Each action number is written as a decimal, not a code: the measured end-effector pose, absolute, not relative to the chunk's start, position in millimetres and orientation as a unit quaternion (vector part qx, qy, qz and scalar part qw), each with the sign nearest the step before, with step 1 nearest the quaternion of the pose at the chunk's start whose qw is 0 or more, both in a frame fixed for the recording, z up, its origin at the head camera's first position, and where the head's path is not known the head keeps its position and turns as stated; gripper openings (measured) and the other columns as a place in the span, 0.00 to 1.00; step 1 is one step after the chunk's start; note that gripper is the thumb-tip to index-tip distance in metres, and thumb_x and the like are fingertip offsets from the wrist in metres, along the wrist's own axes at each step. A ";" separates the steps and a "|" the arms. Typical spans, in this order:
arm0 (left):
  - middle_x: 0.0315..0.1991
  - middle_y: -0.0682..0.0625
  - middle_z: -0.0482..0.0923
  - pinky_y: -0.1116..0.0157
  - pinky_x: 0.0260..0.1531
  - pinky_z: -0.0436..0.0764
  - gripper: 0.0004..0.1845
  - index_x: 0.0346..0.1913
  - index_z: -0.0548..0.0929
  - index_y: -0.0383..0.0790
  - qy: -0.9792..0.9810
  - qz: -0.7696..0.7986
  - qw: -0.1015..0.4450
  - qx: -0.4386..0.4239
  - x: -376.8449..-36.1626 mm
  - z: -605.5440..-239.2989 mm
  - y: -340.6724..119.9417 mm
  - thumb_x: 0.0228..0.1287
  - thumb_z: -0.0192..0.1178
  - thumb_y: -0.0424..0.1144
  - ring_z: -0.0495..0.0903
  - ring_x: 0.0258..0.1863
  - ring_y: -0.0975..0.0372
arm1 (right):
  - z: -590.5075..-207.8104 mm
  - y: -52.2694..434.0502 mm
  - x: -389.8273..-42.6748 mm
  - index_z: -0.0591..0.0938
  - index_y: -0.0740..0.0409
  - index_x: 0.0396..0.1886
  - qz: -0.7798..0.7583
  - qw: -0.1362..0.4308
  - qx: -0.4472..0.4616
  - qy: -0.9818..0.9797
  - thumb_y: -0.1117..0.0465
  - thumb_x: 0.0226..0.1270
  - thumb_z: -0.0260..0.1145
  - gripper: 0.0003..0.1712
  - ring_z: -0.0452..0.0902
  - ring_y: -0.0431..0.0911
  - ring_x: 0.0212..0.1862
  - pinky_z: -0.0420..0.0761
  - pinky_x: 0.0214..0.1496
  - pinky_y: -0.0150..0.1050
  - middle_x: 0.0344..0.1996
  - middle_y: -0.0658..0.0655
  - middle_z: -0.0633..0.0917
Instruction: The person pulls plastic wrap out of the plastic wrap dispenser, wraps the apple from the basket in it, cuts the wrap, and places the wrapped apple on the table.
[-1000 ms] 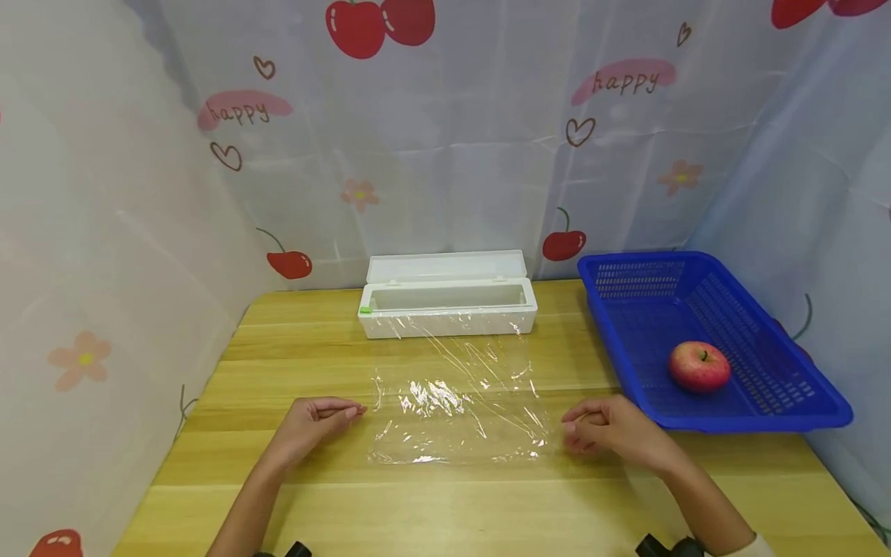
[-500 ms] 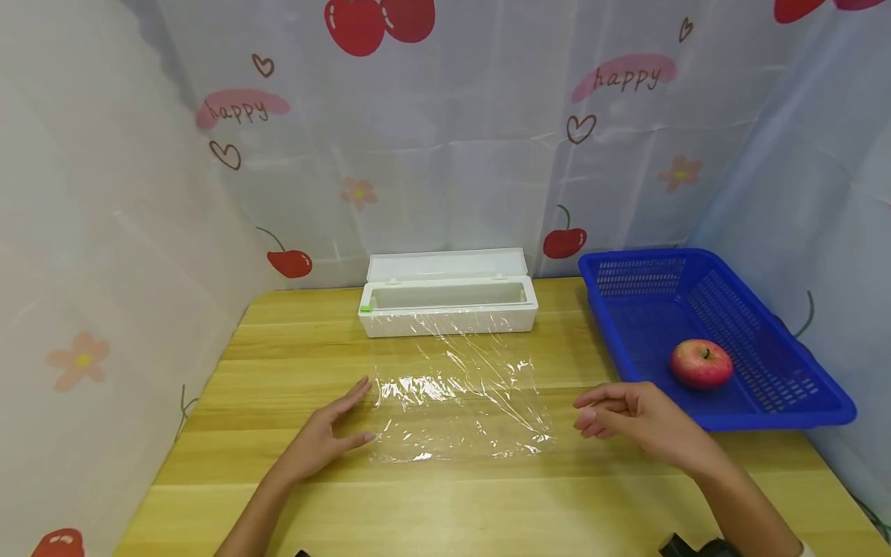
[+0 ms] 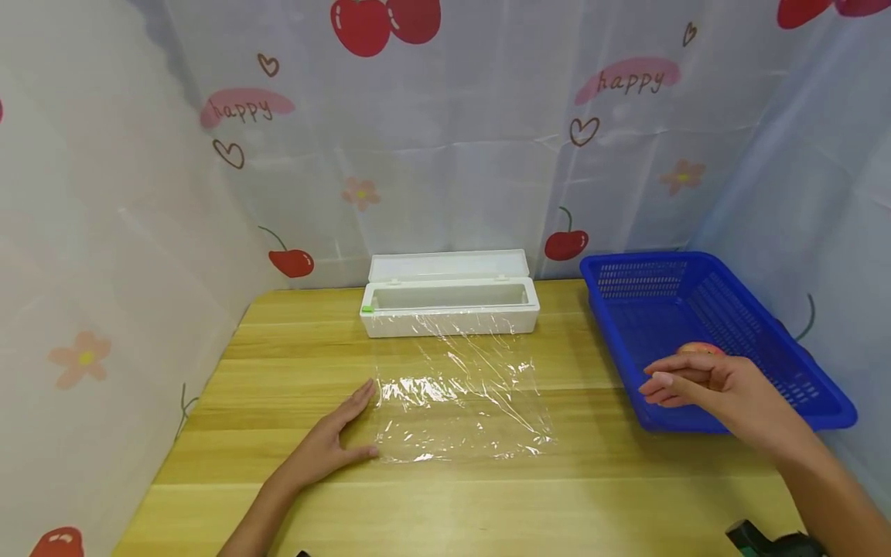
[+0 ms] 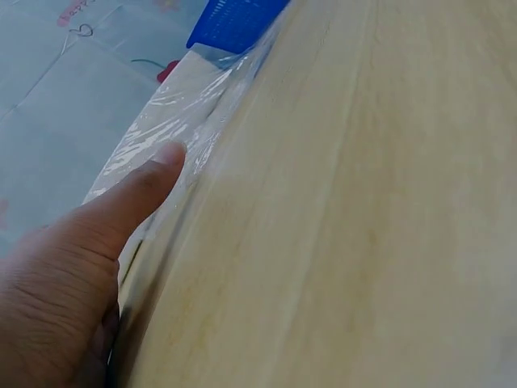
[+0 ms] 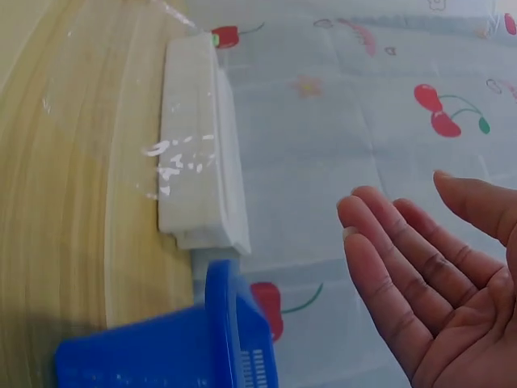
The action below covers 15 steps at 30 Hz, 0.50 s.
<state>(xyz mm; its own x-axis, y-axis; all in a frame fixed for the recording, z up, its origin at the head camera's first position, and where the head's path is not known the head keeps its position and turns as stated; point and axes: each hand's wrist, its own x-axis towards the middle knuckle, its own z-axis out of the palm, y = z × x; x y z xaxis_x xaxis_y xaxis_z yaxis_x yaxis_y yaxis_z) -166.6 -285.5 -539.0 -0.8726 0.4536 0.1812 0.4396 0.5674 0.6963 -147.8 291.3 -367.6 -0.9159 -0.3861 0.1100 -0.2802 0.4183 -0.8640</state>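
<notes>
Both hands were open: left hand (image 3: 327,445) flat beside the cling film (image 3: 459,398), right hand (image 3: 717,383) empty over the basket (image 3: 821,402), probably needing to grasp the apple (image 3: 698,347) next.

The apple (image 3: 698,348) in the blue basket (image 3: 629,309) is almost wholly hidden behind the right hand (image 3: 710,387); only a sliver of its top shows. In the left wrist view the left hand (image 4: 73,267) is cut off by the frame edge, showing one finger (image 4: 137,190) plainly.
</notes>
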 end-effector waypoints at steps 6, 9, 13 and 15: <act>0.81 0.49 0.51 0.79 0.71 0.45 0.55 0.81 0.56 0.48 0.889 0.382 -0.004 0.252 -165.7 -540.6 -284.9 0.56 0.75 0.55 0.52 0.79 0.50 | -363.7 320.8 -158.9 0.80 0.62 0.62 -0.469 0.038 -0.107 0.876 0.58 0.79 0.60 0.19 0.86 0.38 0.50 0.85 0.46 0.30 0.49 0.54 0.89; 0.81 0.49 0.51 0.78 0.71 0.46 0.55 0.81 0.56 0.48 0.892 0.378 -0.006 0.248 -165.7 -540.5 -284.8 0.55 0.75 0.56 0.53 0.78 0.51 | -364.7 335.6 -164.4 0.82 0.55 0.62 -0.432 0.028 -0.064 0.899 0.52 0.77 0.62 0.20 0.80 0.28 0.52 0.78 0.44 0.21 0.51 0.50 0.89; 0.81 0.50 0.51 0.73 0.72 0.48 0.55 0.81 0.56 0.50 0.894 0.377 0.001 0.242 -165.7 -539.5 -284.3 0.55 0.75 0.57 0.52 0.79 0.52 | -371.6 355.8 -172.1 0.81 0.53 0.63 -0.408 0.009 -0.050 0.912 0.51 0.77 0.63 0.21 0.75 0.23 0.53 0.71 0.44 0.16 0.53 0.48 0.88; 0.81 0.50 0.51 0.71 0.72 0.48 0.55 0.81 0.56 0.50 0.895 0.376 0.002 0.242 -165.6 -539.6 -284.2 0.55 0.75 0.58 0.52 0.79 0.52 | -376.1 365.7 -176.0 0.81 0.54 0.64 -0.408 0.003 -0.046 0.912 0.51 0.77 0.63 0.21 0.74 0.22 0.53 0.69 0.43 0.16 0.53 0.46 0.88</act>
